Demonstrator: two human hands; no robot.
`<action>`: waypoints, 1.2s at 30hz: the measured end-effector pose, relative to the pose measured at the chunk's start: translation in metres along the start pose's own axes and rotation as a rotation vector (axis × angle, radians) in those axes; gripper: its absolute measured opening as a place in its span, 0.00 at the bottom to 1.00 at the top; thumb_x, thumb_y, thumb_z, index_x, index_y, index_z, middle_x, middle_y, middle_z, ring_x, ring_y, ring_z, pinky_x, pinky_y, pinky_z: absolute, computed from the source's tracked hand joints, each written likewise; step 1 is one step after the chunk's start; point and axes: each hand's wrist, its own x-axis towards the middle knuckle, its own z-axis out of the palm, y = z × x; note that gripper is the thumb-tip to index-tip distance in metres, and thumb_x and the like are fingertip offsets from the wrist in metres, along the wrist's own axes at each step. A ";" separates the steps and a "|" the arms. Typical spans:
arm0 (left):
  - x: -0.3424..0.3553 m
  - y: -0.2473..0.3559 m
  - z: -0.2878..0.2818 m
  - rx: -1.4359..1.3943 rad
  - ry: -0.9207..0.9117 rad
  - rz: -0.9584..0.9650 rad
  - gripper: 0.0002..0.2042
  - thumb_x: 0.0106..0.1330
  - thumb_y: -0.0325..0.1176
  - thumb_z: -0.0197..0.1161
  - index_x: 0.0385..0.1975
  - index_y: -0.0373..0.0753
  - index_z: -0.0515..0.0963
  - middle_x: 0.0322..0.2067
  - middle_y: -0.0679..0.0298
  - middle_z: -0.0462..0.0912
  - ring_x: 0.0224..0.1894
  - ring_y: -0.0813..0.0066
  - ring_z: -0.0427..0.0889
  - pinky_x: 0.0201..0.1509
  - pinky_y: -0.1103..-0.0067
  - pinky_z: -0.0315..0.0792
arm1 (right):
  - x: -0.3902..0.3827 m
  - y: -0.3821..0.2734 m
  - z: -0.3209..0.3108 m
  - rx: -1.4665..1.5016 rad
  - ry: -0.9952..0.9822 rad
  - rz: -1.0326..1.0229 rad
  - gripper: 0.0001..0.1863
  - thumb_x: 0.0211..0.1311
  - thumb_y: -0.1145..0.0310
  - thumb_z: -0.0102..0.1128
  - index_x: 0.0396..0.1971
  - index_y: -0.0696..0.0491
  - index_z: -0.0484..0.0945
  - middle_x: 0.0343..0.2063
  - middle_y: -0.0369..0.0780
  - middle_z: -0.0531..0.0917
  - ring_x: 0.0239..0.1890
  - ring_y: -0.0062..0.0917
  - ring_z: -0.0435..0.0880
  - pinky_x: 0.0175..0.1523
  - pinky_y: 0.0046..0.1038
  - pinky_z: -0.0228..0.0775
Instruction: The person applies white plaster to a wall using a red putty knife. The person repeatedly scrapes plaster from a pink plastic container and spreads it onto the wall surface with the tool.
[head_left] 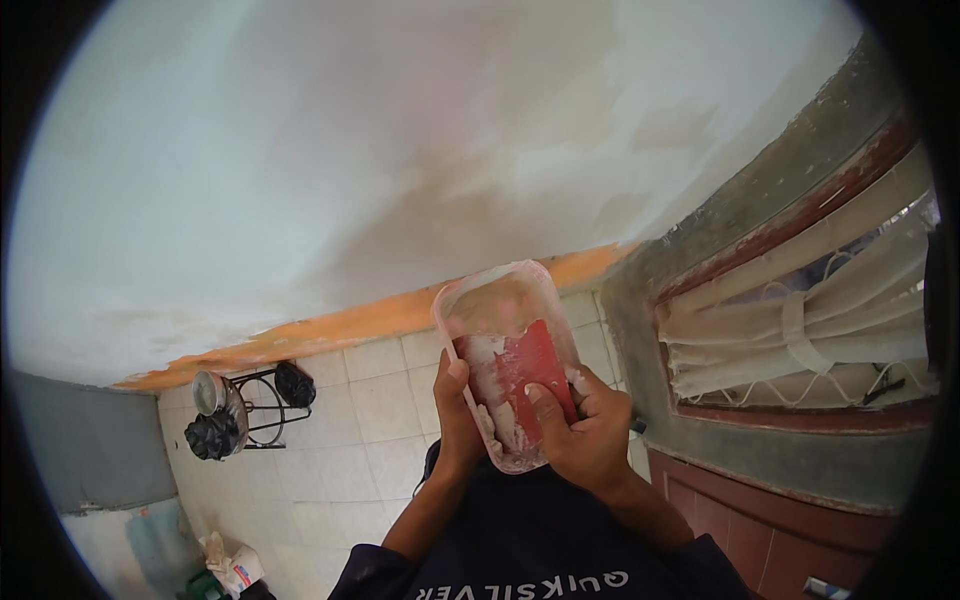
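**Red, flat, paste-smeared scraper (535, 375) held inside a pale pink, rectangular plastic tub (553, 305)**

The scraper lies within the tub, its left part coated in whitish paste; more paste clings to the tub's walls. The right hand (588, 428) pinches the scraper, thumb pressed flat on its face, the other fingers partly hidden at the tub's right side. The left hand (456, 410) grips the tub's left side, thumb along the rim, fingers out of sight beneath.

Beyond the tub rises a white, patchily coated wall (330, 150) with an orange strip (350, 322) along its foot. Pale square floor tiles (385, 400) spread below. To the left, a black metal-legged stool (265, 408) carries a round grey bowl (208, 392) and a crumpled black plastic bundle (212, 436). On the right, a cream fabric curtain (800, 335) hangs at a red-framed window.
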 end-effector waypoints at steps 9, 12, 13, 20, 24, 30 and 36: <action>0.032 -0.086 -0.070 0.154 0.084 -0.025 0.28 0.63 0.49 0.50 0.53 0.30 0.65 0.45 0.56 0.73 0.44 0.72 0.74 0.50 0.75 0.70 | -0.005 0.123 0.015 0.282 0.005 0.184 0.10 0.61 0.75 0.59 0.39 0.66 0.78 0.27 0.40 0.84 0.29 0.13 0.79 0.34 0.18 0.71; 0.038 -0.099 -0.086 0.144 0.071 -0.047 0.26 0.65 0.46 0.49 0.53 0.29 0.65 0.45 0.55 0.73 0.44 0.72 0.74 0.50 0.75 0.70 | -0.002 0.144 0.025 0.384 0.017 0.238 0.11 0.61 0.76 0.59 0.41 0.67 0.78 0.31 0.41 0.84 0.31 0.14 0.80 0.36 0.17 0.73; 0.040 -0.106 -0.092 0.136 0.073 -0.046 0.25 0.65 0.46 0.49 0.53 0.29 0.65 0.45 0.55 0.73 0.44 0.72 0.74 0.50 0.75 0.70 | -0.002 0.151 0.026 0.390 0.008 0.253 0.11 0.61 0.76 0.59 0.41 0.68 0.77 0.31 0.41 0.84 0.31 0.15 0.80 0.36 0.17 0.74; 0.070 -0.068 -0.057 0.214 0.008 0.019 0.25 0.67 0.46 0.48 0.53 0.30 0.65 0.45 0.54 0.74 0.46 0.70 0.75 0.51 0.75 0.70 | 0.039 0.124 0.011 0.531 0.068 0.286 0.13 0.60 0.76 0.60 0.42 0.68 0.77 0.35 0.44 0.84 0.32 0.17 0.82 0.37 0.18 0.75; 0.055 -0.023 -0.021 0.161 -0.030 -0.050 0.26 0.67 0.47 0.47 0.56 0.31 0.64 0.49 0.54 0.74 0.50 0.67 0.75 0.55 0.73 0.70 | 0.051 0.058 -0.028 0.660 0.123 0.351 0.13 0.60 0.74 0.60 0.42 0.67 0.76 0.32 0.43 0.83 0.31 0.19 0.82 0.33 0.19 0.75; -0.017 0.096 0.079 -0.123 -0.001 -0.225 0.30 0.67 0.52 0.41 0.60 0.33 0.62 0.54 0.53 0.72 0.55 0.62 0.74 0.59 0.66 0.68 | 0.048 -0.091 -0.083 0.841 0.090 0.428 0.16 0.59 0.73 0.60 0.45 0.64 0.72 0.32 0.43 0.82 0.25 0.22 0.82 0.20 0.21 0.72; -0.078 0.191 0.143 -0.101 -0.022 -0.237 0.32 0.66 0.54 0.40 0.62 0.35 0.60 0.56 0.52 0.70 0.58 0.58 0.71 0.62 0.64 0.65 | 0.018 -0.205 -0.103 0.887 0.066 0.333 0.18 0.58 0.76 0.61 0.48 0.63 0.71 0.36 0.43 0.82 0.32 0.24 0.83 0.29 0.26 0.75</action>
